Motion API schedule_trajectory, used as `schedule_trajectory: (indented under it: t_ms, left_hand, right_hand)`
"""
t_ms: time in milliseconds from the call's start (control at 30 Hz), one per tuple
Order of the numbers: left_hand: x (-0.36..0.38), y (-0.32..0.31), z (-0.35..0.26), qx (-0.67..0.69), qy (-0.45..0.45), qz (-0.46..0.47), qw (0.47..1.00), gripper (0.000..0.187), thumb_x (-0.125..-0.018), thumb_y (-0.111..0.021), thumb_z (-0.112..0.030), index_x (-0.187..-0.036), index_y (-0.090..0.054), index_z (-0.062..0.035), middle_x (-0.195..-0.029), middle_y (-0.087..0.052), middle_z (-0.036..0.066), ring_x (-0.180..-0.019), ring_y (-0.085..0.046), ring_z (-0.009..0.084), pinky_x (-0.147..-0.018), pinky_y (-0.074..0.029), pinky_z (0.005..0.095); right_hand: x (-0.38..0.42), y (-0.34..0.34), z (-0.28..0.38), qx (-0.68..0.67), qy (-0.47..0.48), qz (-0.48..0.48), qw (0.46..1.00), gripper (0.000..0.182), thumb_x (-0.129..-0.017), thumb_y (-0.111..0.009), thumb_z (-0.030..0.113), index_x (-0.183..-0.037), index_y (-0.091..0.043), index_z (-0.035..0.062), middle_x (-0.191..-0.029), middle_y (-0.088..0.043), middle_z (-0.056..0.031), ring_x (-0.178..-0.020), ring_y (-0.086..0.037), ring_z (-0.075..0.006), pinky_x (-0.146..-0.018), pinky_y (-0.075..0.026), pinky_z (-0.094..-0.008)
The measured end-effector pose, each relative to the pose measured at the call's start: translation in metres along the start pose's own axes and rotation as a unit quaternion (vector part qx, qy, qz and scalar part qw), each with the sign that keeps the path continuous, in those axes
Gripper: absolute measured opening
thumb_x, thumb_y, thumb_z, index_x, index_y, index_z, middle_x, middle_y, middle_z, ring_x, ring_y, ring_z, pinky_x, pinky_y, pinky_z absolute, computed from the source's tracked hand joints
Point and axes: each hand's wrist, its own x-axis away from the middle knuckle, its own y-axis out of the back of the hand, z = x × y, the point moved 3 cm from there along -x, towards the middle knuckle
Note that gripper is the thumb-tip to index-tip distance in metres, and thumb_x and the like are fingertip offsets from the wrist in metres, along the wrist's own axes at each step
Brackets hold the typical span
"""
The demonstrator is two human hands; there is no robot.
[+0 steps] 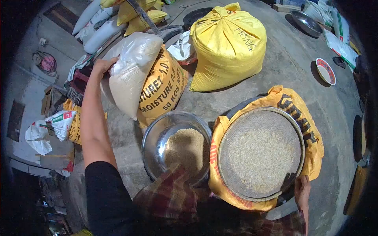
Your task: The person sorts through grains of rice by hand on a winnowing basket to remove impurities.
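Observation:
My left hand [103, 65] is closed on the side of a clear plastic bag [136, 63] with pale, fine-looking contents. That bag leans on an orange printed sack [165, 84]. At the lower right, my right hand [302, 190] has its fingers closed at the near-right rim of a round sieve [260, 153]; the fingertips are partly hidden. Pale broken grain is spread over the mesh. Under the sieve, an orange sack [315, 157] is folded open around it. Between my arms stands a metal basin [151, 153] with brownish grain [185, 147] inside.
A full yellow sack [228, 51], tied at its top, stands beyond the basin. Farther right are a red-rimmed bowl [326, 71] and a metal bowl [307, 23]. Several stacked sacks [104, 35] lie at the back left. White bags [39, 137] sit on the left.

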Motion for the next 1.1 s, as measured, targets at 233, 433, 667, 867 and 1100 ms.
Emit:
schedule_trajectory:
  t_ms: [233, 433, 667, 867, 1100]
  left_hand:
    - [0.009, 0.007, -0.011, -0.030, -0.005, 0.085, 0.996, 0.098, -0.052, -0.071, -0.067, -0.106, -0.056, 0.0130, -0.109, -0.059, 0.023, -0.099, -0.059, 0.0329, -0.084, -0.046, 0.0393]
    - [0.013, 0.019, -0.005, -0.016, -0.157, -0.199, 0.967, 0.080, -0.069, -0.062, -0.062, -0.118, -0.053, -0.0003, -0.118, -0.054, 0.023, -0.112, -0.050, 0.0361, -0.094, -0.038, 0.0434]
    - [0.243, -0.027, -0.154, 0.111, -0.580, -0.046, 0.806, 0.030, -0.083, -0.062, -0.021, -0.108, -0.059, -0.0048, -0.108, -0.059, 0.010, -0.102, -0.054, 0.0249, -0.089, -0.040, 0.0327]
    - [0.413, -0.145, -0.145, 0.059, -0.639, 0.293, 0.709, 0.025, -0.072, -0.068, -0.022, -0.092, -0.063, -0.0076, -0.092, -0.060, 0.012, -0.088, -0.057, 0.0307, -0.076, -0.043, 0.0404]
    - [0.449, -0.191, -0.183, 0.020, -0.708, 0.293, 0.642, 0.020, -0.076, -0.064, -0.023, -0.087, -0.060, -0.0067, -0.086, -0.058, 0.012, -0.085, -0.058, 0.0305, -0.073, -0.043, 0.0417]
  right_hand:
    - [-0.002, -0.004, 0.001, 0.015, 0.014, 0.018, 1.000, 0.006, -0.078, -0.054, -0.003, -0.082, -0.052, -0.0023, -0.076, -0.049, -0.0166, -0.067, -0.052, -0.0339, -0.060, -0.042, -0.0390]
    - [-0.010, 0.001, -0.005, 0.044, 0.019, 0.032, 0.998, 0.006, -0.080, -0.054, -0.002, -0.086, -0.054, -0.0013, -0.077, -0.050, -0.0165, -0.066, -0.052, -0.0295, -0.062, -0.043, -0.0351]
    - [-0.024, -0.010, 0.000, -0.024, 0.056, 0.010, 0.998, 0.009, -0.078, -0.056, 0.005, -0.083, -0.052, -0.0005, -0.081, -0.054, -0.0195, -0.079, -0.054, -0.0386, -0.069, -0.043, -0.0429]
    - [-0.023, -0.047, -0.022, -0.035, 0.043, -0.053, 0.997, 0.006, -0.077, -0.056, 0.004, -0.080, -0.055, -0.0006, -0.081, -0.055, -0.0212, -0.080, -0.055, -0.0386, -0.071, -0.044, -0.0437]
    - [-0.060, -0.055, -0.026, -0.007, 0.033, -0.082, 0.996, 0.011, -0.079, -0.056, 0.009, -0.085, -0.052, -0.0001, -0.085, -0.055, -0.0219, -0.084, -0.055, -0.0401, -0.074, -0.044, -0.0451]
